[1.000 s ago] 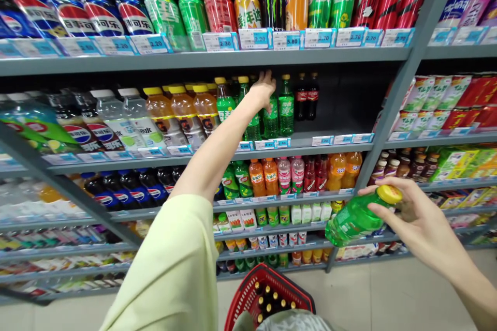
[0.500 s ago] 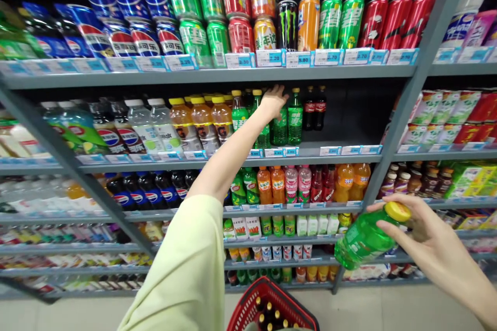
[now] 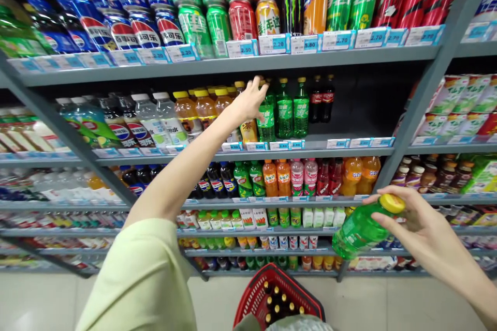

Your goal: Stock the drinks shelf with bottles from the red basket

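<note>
The left hand (image 3: 250, 99), grip unclear, has an upright bottle (image 3: 266, 123) beneath its fingertips; the right hand (image 3: 417, 220) clasps a tilted bottle (image 3: 361, 231).

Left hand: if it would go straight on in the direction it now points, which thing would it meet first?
The left hand would probably first meet the upright green bottle right in front of it; it may even be touching the top, but depth there is unclear.
</note>
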Demonstrator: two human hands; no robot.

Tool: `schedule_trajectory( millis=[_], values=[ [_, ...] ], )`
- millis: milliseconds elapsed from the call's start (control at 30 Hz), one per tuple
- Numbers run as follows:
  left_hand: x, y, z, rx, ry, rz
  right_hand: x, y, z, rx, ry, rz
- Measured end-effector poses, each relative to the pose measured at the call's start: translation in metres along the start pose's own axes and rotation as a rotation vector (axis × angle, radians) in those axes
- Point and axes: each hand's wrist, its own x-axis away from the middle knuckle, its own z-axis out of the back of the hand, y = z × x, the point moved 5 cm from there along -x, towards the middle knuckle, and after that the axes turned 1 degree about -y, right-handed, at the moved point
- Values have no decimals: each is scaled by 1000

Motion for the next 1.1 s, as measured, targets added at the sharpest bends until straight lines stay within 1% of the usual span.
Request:
schedule_trajectory(
  millis=[133, 233, 300, 400, 467, 533, 633, 800, 933, 1033, 1100],
  values=[
    [-11, -5, -15, 81, 21, 4, -2, 0, -6, -33, -25, 5],
    [-22, -5, -20, 106, 25, 34, -1, 0, -8, -33, -32, 7],
    [-28, -1, -20, 104, -5, 78, 1, 1, -8, -25, -36, 3],
    [-36, 7, -21, 71, -105, 147, 6, 1, -6, -8, -29, -6],
    [-41, 10, -22, 49, -145, 176, 9, 1, -3, 11, -16, -15],
    [-48, 11, -24, 42, -170, 194, 12, 1, -1, 22, -7, -24],
    [-59, 9, -32, 34, -207, 212, 14, 1, 1, 18, 0, -26],
    [-76, 3, -47, -4, -211, 231, 18, 4, 2, 30, 13, -35],
    [-80, 2, -53, -30, -199, 255, 22, 8, 4, 20, 23, -39],
    [-76, 4, -48, 27, -169, 297, 21, 9, 4, 15, 26, -30],
    [-71, 8, -43, 63, -173, 307, 17, 6, 4, 11, 30, -13]
  ],
)
